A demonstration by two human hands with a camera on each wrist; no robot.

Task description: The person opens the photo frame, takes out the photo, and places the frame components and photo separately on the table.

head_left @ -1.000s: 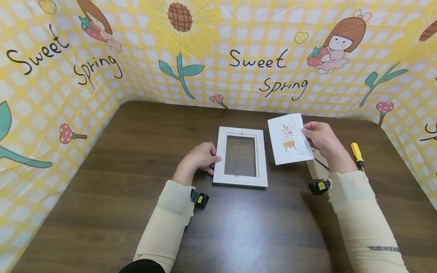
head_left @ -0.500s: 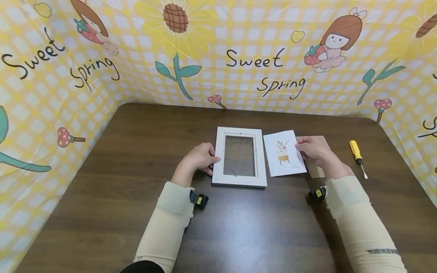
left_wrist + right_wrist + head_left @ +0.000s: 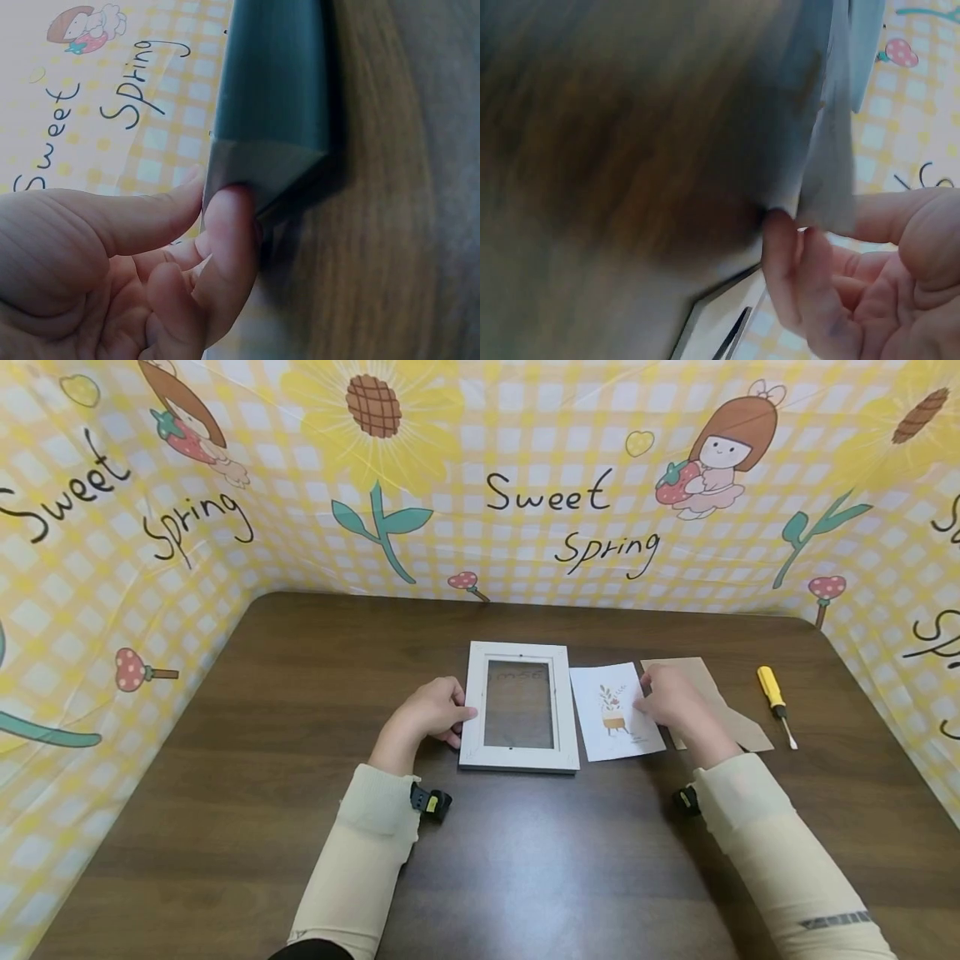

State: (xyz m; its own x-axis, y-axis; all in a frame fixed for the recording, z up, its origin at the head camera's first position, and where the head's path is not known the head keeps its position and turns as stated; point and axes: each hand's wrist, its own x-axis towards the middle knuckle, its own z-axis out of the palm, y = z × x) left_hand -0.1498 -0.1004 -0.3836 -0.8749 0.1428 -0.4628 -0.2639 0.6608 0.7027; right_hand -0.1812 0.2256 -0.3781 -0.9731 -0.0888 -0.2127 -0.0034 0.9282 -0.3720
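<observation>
A white picture frame (image 3: 566, 710) with a clear pane lies on the dark wooden table. At its left edge, my left hand (image 3: 431, 710) pinches the border between thumb and fingers; the left wrist view shows the thumb on top and a finger against the frame's side (image 3: 277, 75). To the right of the frame, a white card (image 3: 611, 739) printed with a potted plant is low over the table, its left edge close beside the frame. My right hand (image 3: 678, 702) pinches the card's right edge; the right wrist view shows the card (image 3: 829, 165) edge-on between thumb and fingers.
A tan backing board (image 3: 690, 672) lies right of the card, partly covered by my right hand and wrist. Farther right lies a screwdriver (image 3: 772, 689) with a yellow handle. A yellow checked cloth (image 3: 420, 443) rises behind the table (image 3: 337, 652) and at both sides.
My right hand has brought the card down and left, from raised above the table to beside the frame, uncovering more of the tan board. The left hand keeps its grip on the frame.
</observation>
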